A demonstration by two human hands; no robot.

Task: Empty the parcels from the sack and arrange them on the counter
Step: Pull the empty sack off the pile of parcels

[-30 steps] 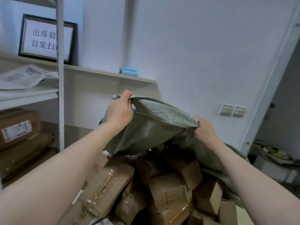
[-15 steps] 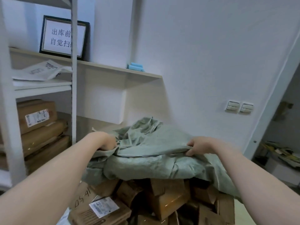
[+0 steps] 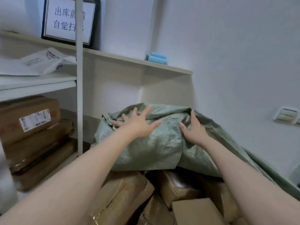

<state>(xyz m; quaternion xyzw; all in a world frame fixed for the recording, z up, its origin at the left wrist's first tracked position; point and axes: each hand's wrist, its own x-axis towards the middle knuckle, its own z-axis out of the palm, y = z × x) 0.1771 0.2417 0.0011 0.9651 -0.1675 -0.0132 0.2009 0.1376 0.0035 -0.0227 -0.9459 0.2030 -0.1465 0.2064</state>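
Head view: left hand [image 3: 138, 125] and right hand [image 3: 193, 129], splayed flat, press the crumpled woven sack [image 3: 162, 150].

One green sack [image 3: 162, 143]. Two hands, namely left hand [image 3: 138, 125] and right hand [image 3: 193, 129]. Under the sack, at least five brown parcels [image 3: 180, 187] to count, the pile partly hidden. On the rack [image 3: 37, 86] at the left, three stacked cardboard boxes [image 3: 40, 143], only one with a white label [image 3: 34, 120] in sight. One framed sign [image 3: 69, 20], one white mailing bag [image 3: 47, 62], one grey metal post [image 3: 79, 88]. Blue rolls [image 3: 156, 58]: two or three, hard to tell. Two wall switches [image 3: 285, 115], the second cut by the edge.
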